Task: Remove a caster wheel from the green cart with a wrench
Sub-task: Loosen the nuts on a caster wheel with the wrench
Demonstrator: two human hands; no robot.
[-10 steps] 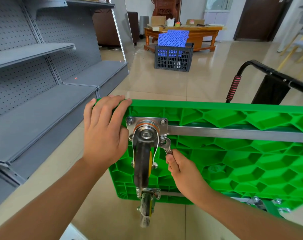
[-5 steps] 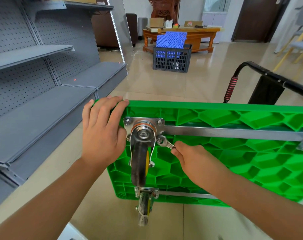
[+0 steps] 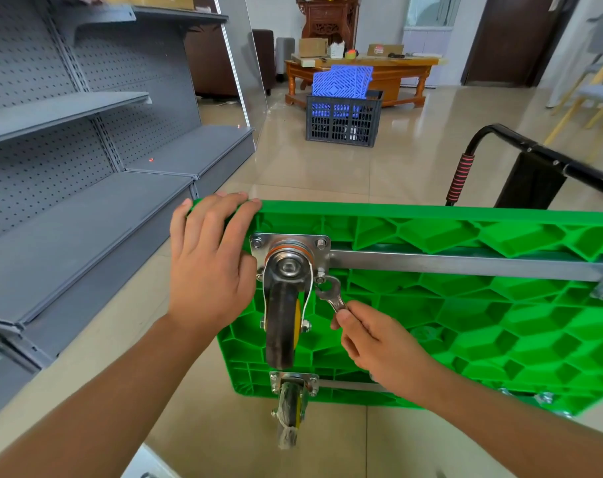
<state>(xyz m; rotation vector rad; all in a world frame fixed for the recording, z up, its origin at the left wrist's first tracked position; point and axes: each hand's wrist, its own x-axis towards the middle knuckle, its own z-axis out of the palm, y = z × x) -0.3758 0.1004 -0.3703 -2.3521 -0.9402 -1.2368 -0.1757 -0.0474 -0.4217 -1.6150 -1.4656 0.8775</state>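
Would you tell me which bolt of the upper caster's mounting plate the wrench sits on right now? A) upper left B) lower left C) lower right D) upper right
C: the wrench, held by the right hand, has its head at the lower right corner of the mounting plate.

Left hand point(image 3: 208, 270): flat, fingers spread and curled over an edge, palm pressed down, forearm stretched forward.
Right hand point(image 3: 376, 343): closed in a fist, thumb and forefinger pinching, wrist bent slightly, forearm reaching in from lower right.
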